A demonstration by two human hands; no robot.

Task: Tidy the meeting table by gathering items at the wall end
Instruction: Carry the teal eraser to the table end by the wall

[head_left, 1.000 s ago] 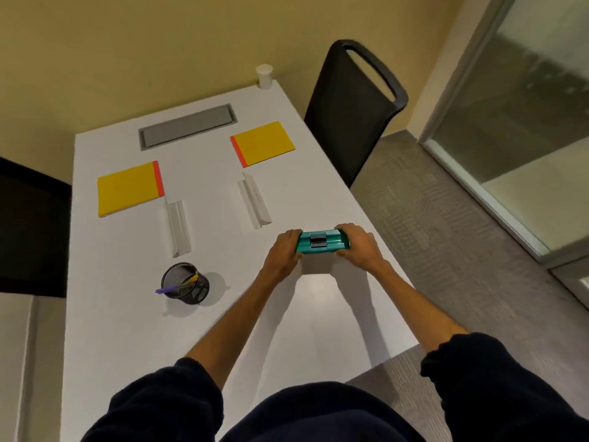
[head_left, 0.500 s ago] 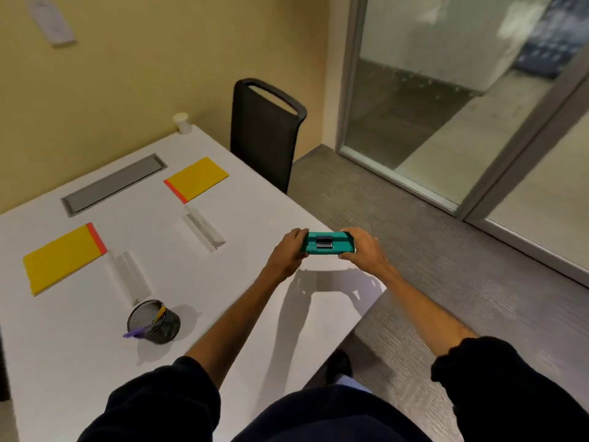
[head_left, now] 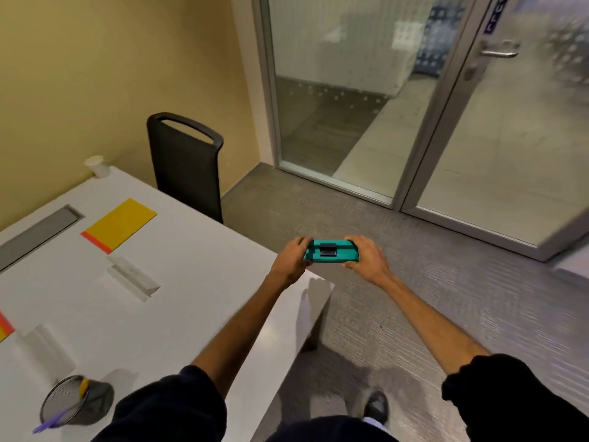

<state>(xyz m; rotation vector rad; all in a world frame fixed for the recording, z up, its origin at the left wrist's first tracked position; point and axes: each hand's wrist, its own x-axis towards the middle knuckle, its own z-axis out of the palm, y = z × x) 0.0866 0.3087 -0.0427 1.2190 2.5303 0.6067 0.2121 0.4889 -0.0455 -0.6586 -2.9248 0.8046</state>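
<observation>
In the head view, both hands carry a small teal tray level in the air, just off the near corner of the white desk and over the carpet: the left hand has its grip closed on the tray's left short end, the right hand closed on the right short end, thumbs on top as far as the blur allows. A small black block sits loose in the tray's middle. The tray looks like rigid, light plastic with a low rim, probably smooth and a little slippery, so the two short ends are the sensible places to hold and it should stay flat or the block may slide. Back on the desk, toward the wall from the tray, lie a yellow pad, a white paper cup and a mesh pen cup
</observation>
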